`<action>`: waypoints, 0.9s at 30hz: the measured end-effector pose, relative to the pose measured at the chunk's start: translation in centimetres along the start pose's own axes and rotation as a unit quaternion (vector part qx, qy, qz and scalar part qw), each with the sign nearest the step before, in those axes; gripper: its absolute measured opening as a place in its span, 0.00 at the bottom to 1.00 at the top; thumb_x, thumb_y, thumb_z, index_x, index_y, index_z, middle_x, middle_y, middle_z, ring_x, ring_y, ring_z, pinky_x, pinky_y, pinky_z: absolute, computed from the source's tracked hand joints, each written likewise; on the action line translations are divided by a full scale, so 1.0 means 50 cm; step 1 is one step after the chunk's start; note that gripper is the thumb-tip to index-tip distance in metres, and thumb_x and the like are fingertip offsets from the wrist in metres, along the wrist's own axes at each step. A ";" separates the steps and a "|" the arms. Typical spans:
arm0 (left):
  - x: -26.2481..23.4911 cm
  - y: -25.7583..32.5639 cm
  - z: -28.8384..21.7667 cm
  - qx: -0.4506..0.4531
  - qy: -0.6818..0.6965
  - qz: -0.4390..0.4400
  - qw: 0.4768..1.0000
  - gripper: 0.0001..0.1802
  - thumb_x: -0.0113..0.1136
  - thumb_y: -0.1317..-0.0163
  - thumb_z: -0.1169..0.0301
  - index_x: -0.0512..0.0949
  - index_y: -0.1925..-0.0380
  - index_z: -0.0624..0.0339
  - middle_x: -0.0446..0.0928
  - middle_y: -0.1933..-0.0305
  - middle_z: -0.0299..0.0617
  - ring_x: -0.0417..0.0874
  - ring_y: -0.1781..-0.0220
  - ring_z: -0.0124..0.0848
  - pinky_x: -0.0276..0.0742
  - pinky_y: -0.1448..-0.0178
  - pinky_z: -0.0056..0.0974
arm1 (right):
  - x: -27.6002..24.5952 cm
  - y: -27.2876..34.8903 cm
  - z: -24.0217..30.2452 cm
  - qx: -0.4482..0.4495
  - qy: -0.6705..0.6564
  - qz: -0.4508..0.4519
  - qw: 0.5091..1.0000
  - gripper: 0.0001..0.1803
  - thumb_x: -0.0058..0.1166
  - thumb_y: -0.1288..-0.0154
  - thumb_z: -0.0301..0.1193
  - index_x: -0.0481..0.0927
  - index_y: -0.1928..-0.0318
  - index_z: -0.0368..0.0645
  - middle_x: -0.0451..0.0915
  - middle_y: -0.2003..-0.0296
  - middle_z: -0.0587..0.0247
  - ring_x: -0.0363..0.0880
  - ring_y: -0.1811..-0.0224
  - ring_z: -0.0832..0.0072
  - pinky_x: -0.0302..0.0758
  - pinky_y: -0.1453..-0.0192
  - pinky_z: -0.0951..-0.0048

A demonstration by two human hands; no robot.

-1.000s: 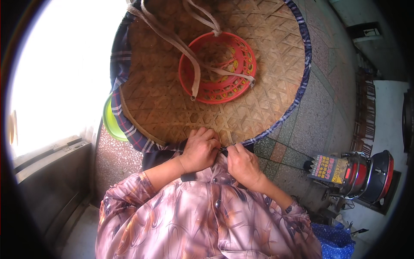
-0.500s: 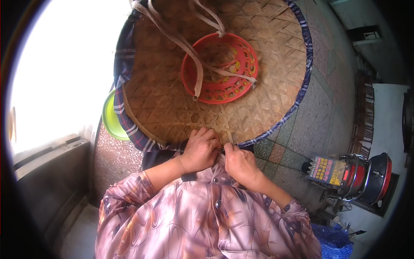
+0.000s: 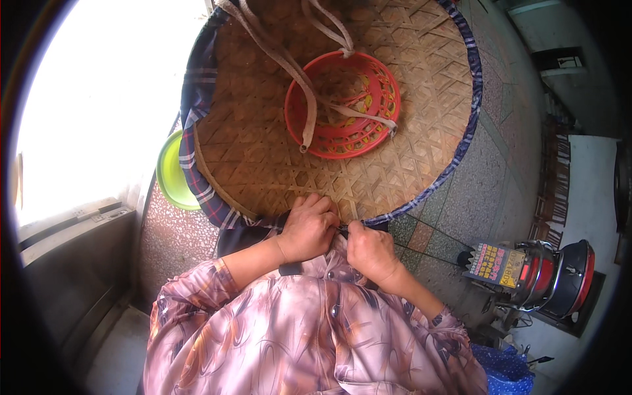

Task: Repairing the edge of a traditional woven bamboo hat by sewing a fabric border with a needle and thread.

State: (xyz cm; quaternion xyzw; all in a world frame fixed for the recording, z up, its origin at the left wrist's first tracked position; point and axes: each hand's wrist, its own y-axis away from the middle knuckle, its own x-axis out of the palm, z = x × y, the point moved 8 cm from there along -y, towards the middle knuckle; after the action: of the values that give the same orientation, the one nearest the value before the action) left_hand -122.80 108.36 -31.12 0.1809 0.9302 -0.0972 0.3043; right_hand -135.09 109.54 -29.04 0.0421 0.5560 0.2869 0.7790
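Observation:
A wide woven bamboo hat (image 3: 263, 158) lies underside up before me, its rim bound in dark blue plaid cloth (image 3: 475, 85). A red openwork plastic ring (image 3: 290, 108) sits in its middle, with pale fabric straps (image 3: 308, 118) tied to it and trailing over the weave. At the near rim my left hand (image 3: 308, 227) is closed, its fingers bent over the hat's edge and the cloth there. My right hand (image 3: 374, 250) is pinched at the same edge, just right of the left. Whatever lies between its fingertips is too small to make out.
A bright green basin (image 3: 172, 172) stands on the floor left of the hat. On the right is a red and black motor vehicle (image 3: 553, 270) with a plate. A blue dotted bag (image 3: 503, 368) lies at lower right. A dark panel (image 3: 79, 263) runs along the left.
The hat and the red ring sit slightly farther right in the picture. My right hand has drawn a little away from the left; both stay closed at the near rim.

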 end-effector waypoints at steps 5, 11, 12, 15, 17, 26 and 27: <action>-0.002 0.000 0.000 -0.001 0.003 0.000 1.000 0.04 0.65 0.51 0.73 0.85 0.72 0.53 0.77 0.60 0.35 0.75 0.49 0.39 0.66 0.46 0.45 | -0.016 0.009 0.002 -0.002 -0.016 -0.041 0.999 0.06 0.53 0.33 0.28 0.75 0.61 0.39 0.84 0.68 0.44 0.86 0.68 0.49 0.82 0.64 0.53; -0.003 -0.001 -0.002 0.006 0.002 -0.014 1.000 0.04 0.66 0.51 0.73 0.84 0.72 0.53 0.77 0.60 0.35 0.75 0.49 0.39 0.67 0.46 0.45 | 0.007 0.004 0.005 -0.028 0.033 -0.041 0.998 0.06 0.54 0.35 0.28 0.74 0.62 0.39 0.81 0.68 0.48 0.86 0.71 0.52 0.83 0.67 0.56; -0.004 -0.001 -0.002 0.006 0.002 -0.015 1.000 0.04 0.66 0.51 0.73 0.84 0.72 0.53 0.77 0.60 0.35 0.75 0.49 0.39 0.67 0.46 0.45 | 0.007 0.004 0.004 -0.027 0.036 -0.040 0.998 0.06 0.54 0.35 0.28 0.74 0.62 0.39 0.81 0.68 0.47 0.86 0.71 0.53 0.83 0.67 0.57; -0.004 0.000 -0.003 0.010 0.007 -0.018 1.000 0.04 0.66 0.51 0.73 0.84 0.72 0.53 0.77 0.60 0.35 0.75 0.49 0.39 0.66 0.46 0.45 | 0.005 0.004 0.004 -0.028 0.040 -0.042 0.998 0.06 0.54 0.36 0.28 0.74 0.63 0.38 0.82 0.68 0.47 0.86 0.71 0.53 0.83 0.68 0.58; -0.001 0.001 -0.002 0.013 0.009 -0.016 1.000 0.05 0.66 0.51 0.73 0.84 0.72 0.53 0.77 0.59 0.35 0.75 0.49 0.39 0.66 0.46 0.45 | 0.004 0.006 0.006 -0.030 0.039 -0.045 0.998 0.06 0.54 0.36 0.28 0.74 0.63 0.38 0.82 0.68 0.46 0.86 0.71 0.53 0.83 0.68 0.58; 0.004 0.003 0.004 0.006 -0.011 -0.001 1.000 0.06 0.68 0.51 0.71 0.84 0.71 0.50 0.78 0.58 0.33 0.76 0.50 0.39 0.67 0.47 0.46 | 0.003 0.006 0.000 0.008 -0.008 -0.030 0.999 0.06 0.53 0.33 0.29 0.74 0.61 0.38 0.83 0.69 0.44 0.84 0.70 0.45 0.81 0.66 0.50; 0.004 0.003 0.004 0.006 -0.011 -0.001 1.000 0.06 0.68 0.51 0.71 0.84 0.71 0.50 0.78 0.58 0.33 0.76 0.50 0.39 0.67 0.47 0.46 | 0.004 0.005 0.002 0.000 -0.019 -0.042 0.999 0.06 0.52 0.32 0.28 0.74 0.60 0.39 0.83 0.68 0.44 0.84 0.70 0.45 0.81 0.65 0.49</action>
State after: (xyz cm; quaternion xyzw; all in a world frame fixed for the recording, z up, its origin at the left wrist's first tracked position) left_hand -122.81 108.48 -31.43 0.1808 0.9262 -0.1052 0.3136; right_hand -135.06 109.85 -29.08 0.0239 0.5422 0.2532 0.8008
